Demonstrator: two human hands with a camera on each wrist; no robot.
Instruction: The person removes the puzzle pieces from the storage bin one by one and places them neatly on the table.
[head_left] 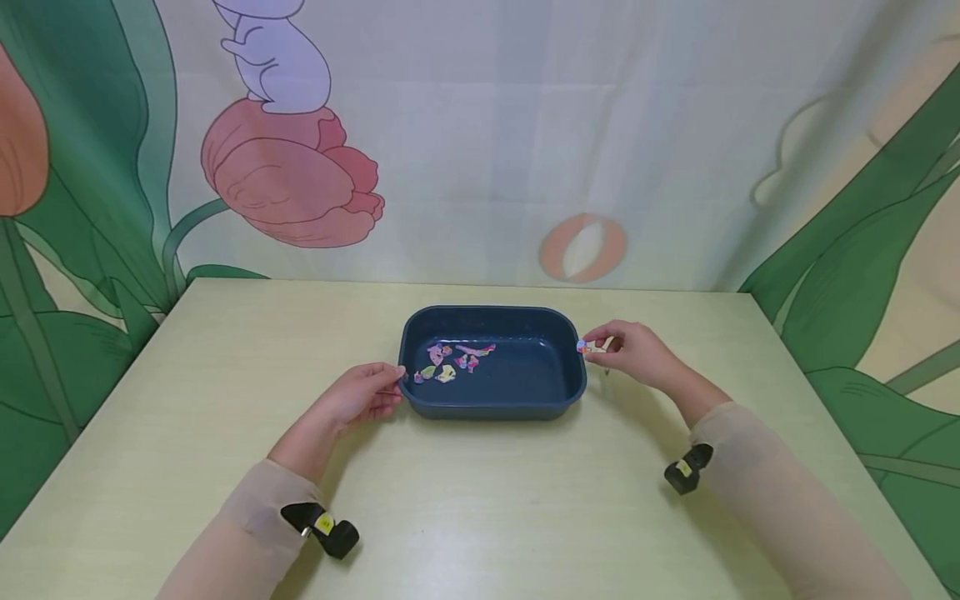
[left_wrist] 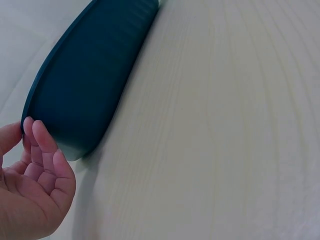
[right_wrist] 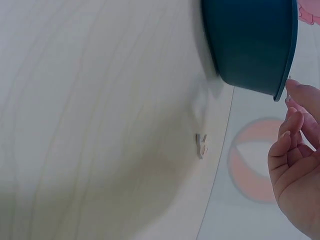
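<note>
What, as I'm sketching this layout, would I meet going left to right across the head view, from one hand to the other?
Left hand → dark blue rectangular tub → small colourful cutout → right hand.

On the table [head_left: 480,508], toward its far edge: tub [head_left: 487,412], left hand [head_left: 365,392] at its left rim, right hand [head_left: 636,354] beside its right rim with a held cutout [head_left: 582,346] between fingertips. Inside the tub: several loose cutouts [head_left: 447,373], grouped in the left half. Right of the tub, on the table: small piece [right_wrist: 202,145]; behind the table: curtain [head_left: 465,167].
</note>
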